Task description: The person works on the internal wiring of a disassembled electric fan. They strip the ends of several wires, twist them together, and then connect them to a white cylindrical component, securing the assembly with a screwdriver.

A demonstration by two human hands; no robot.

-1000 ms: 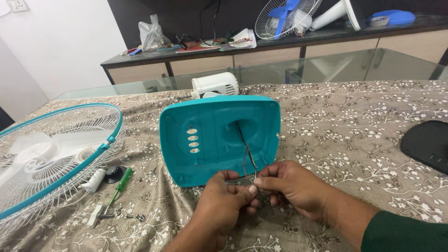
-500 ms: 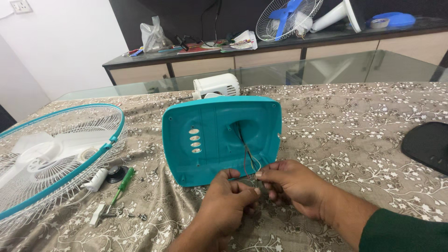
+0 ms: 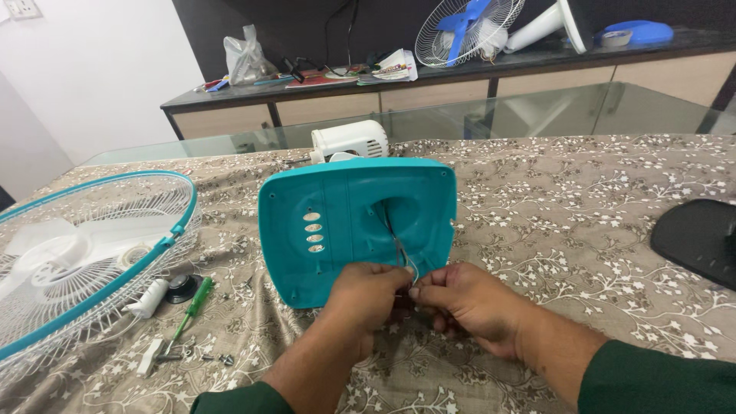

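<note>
head view: left hand and right hand pinch thin wires trailing from the teal fan base, tilted upright on the desk; wire-joining step, needing steady fingertip alignment.

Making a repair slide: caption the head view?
Both hands, left hand and right hand, pinch wires from a teal fan base, beside a fan guard.

bright, even indoor light falls from above. the hands cast only a soft shadow on the patterned surface just beneath them. the glass tabletop behind the surface shows pale reflections. focus is sharp; straight lines bow slightly toward the edges.
</note>
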